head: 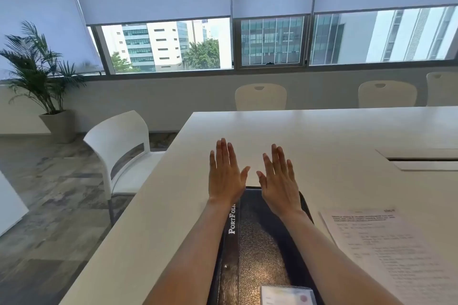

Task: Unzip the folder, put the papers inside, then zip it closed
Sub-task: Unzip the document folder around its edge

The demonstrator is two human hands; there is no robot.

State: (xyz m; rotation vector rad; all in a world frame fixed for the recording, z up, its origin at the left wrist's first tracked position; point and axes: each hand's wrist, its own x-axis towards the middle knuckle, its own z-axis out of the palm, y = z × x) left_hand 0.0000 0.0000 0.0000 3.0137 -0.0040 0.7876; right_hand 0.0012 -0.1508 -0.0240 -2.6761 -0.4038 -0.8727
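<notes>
A dark zip folder marked "Portfolio" lies flat and closed on the white table, right in front of me. A stack of printed papers lies on the table to the right of the folder. My left hand and my right hand are stretched out side by side over the folder's far edge, palms down, fingers straight and apart. Neither hand holds anything. My forearms cover parts of the folder. A small card pocket shows on the folder's near end.
A white chair stands at the table's left side. More chairs line the far edge. A cable hatch sits in the table at the right. A potted plant stands in the left corner under the windows.
</notes>
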